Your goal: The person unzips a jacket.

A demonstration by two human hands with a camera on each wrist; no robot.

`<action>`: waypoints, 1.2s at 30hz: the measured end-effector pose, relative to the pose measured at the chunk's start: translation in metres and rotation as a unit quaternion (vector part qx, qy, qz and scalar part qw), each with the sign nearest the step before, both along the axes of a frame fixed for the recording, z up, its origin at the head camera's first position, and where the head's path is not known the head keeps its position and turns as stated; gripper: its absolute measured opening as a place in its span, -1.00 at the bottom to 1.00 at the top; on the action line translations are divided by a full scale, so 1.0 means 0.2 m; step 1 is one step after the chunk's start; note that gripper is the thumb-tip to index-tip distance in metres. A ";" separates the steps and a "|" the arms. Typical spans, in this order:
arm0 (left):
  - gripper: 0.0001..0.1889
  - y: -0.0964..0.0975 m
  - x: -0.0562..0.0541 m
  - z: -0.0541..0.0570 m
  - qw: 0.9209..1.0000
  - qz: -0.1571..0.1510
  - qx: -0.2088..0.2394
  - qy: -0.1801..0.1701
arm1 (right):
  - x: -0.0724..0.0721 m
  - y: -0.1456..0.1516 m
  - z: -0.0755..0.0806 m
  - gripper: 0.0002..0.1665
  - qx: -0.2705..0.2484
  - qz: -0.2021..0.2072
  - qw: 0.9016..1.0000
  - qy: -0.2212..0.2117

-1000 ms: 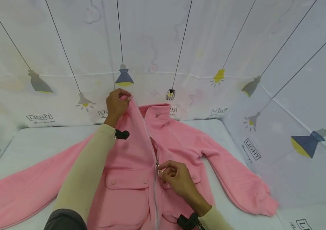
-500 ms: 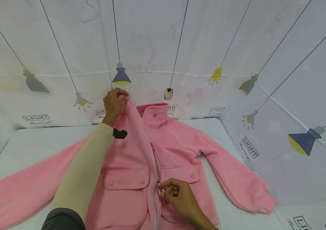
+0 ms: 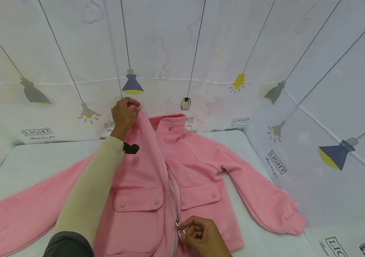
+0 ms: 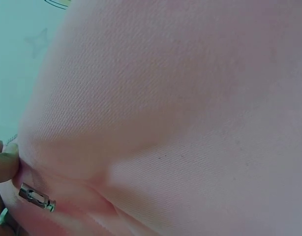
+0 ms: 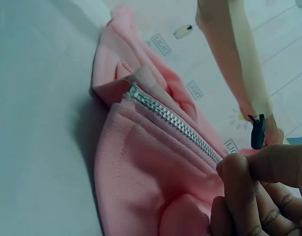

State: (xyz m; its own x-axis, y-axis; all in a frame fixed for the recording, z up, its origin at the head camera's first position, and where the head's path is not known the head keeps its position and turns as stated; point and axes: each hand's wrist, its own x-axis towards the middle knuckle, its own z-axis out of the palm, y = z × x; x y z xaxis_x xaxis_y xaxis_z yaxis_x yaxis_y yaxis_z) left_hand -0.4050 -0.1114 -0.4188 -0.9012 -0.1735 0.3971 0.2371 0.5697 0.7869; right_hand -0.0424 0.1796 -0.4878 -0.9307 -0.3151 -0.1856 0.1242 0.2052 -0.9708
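A pink jacket [image 3: 140,175] lies front up, sleeves spread, with a metal zip down its middle. At the top of the collar my left hand [image 3: 124,116] pinches the front edge and holds it raised. Low on the front, my right hand [image 3: 205,237] pinches the ring-shaped zip pull [image 3: 181,232] between thumb and forefinger. Above the slider [image 3: 177,223] the two zip edges stand apart. In the right wrist view, joined zip teeth [image 5: 180,128] run down to the metal end piece [image 5: 136,92] at the hem. A small metal fitting [image 4: 38,196] shows by the left fingers.
The jacket rests on a white-covered table [image 3: 54,157]. Behind and at the right rise white sheets [image 3: 156,43] printed with hanging lamps. Flap pockets with snap buttons, such as the left one [image 3: 139,200], sit on both fronts.
My right hand has pulled the zip slider down the front towards the hem, and the gap above it has lengthened. The left hand keeps its hold on the collar. The head view has shifted slightly.
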 end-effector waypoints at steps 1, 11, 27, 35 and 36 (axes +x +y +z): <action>-0.86 0.00 0.00 0.00 1.000 0.002 -0.001 0.002 | 0.01 0.00 0.00 -0.75 -0.005 0.005 1.000 -0.002; -0.85 -0.01 0.02 0.01 1.000 0.004 0.002 -0.023 | 0.11 0.05 -0.04 -0.77 -0.068 0.042 0.996 -0.050; -0.87 -0.04 0.01 0.01 1.000 0.007 -0.010 -0.012 | 0.16 0.10 -0.12 -0.58 -0.196 0.107 0.974 -0.032; -0.85 -0.05 0.02 0.02 1.000 0.009 -0.010 -0.010 | 0.17 0.13 -0.24 -0.29 -0.241 0.133 0.961 0.011; -0.86 -0.05 0.02 0.02 1.000 0.008 -0.010 -0.011 | 0.17 0.14 -0.26 -0.19 -0.247 0.138 0.959 0.023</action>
